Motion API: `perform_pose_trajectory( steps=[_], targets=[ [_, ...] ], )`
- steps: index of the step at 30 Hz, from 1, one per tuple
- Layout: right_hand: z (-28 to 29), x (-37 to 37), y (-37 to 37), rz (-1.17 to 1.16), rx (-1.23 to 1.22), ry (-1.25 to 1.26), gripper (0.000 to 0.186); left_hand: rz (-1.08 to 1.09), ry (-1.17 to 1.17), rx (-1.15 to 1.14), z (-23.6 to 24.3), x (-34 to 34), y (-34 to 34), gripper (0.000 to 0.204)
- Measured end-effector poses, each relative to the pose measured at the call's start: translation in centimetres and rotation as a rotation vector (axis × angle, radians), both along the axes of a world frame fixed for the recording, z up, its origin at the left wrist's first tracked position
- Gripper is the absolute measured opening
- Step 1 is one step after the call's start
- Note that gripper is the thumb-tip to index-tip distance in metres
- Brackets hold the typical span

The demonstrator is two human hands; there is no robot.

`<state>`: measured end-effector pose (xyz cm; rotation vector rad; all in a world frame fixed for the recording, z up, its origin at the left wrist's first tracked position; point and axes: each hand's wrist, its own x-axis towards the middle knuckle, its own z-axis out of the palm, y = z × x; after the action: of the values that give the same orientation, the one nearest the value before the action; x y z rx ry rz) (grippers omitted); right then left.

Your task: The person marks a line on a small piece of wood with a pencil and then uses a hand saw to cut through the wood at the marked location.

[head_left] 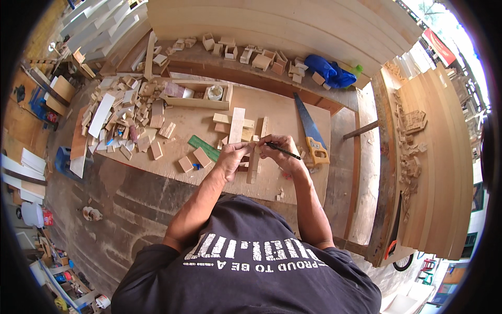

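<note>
A person leans over a plywood desk (293, 112), seen from above the head. Both forearms reach forward from the lower edge and meet near the middle of the picture.

A narrow wooden strip (253, 166) lies flat on the desk between the two hands. Its long axis runs away from the person, near end toward the body, far end toward the back of the desk. The hands meet at its far half, so the strip sits directly under both grips, neither hand clearly nearer.

The left hand (231, 157) comes in from the left with fingers curled down onto the strip's left edge, pressing or pinching it; how tightly it closes cannot be told from here.

The right hand (278, 149) comes in from the right, closed around a dark pencil (285, 151). The pencil's shaft points out to the right, and its tip end meets the strip just beside the left fingertips.

A wider pale board (237, 124) lies just beyond the hands, parallel to the strip. A green ruler (204, 147) lies to the left, slanted. A handsaw (309, 130) with a blue blade and yellow handle lies just right of the right hand. Small wood blocks (194, 160) sit near the left hand, and a heap of offcuts (125, 118) lies further left.
</note>
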<state>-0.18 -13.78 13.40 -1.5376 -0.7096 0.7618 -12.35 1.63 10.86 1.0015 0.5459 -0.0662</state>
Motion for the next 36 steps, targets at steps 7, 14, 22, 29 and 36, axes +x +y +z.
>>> perform_pose_trajectory(
  steps=[7,14,22,29,36],
  targets=[
    [0.4,0.1,0.1,-0.012,-0.026,-0.086,0.019,0.005,0.012,-0.015,0.6,0.2,-0.3,0.032],
    [0.4,-0.4,0.5,-0.121,0.025,-0.074,0.024,0.032,-0.072,0.019,-0.2,0.6,0.1,0.032],
    [0.1,-5.2,-0.1,-0.373,0.214,-0.008,0.009,0.188,-0.128,0.101,1.1,1.2,-0.4,0.028],
    [0.4,-5.9,0.5,-0.43,0.077,-0.21,0.01,0.236,-0.141,0.214,0.8,1.7,-1.0,0.033],
    [-0.4,-5.8,0.9,-0.479,0.08,-0.341,0.013,0.252,-0.165,0.217,0.7,1.5,-0.9,0.034]
  ],
)
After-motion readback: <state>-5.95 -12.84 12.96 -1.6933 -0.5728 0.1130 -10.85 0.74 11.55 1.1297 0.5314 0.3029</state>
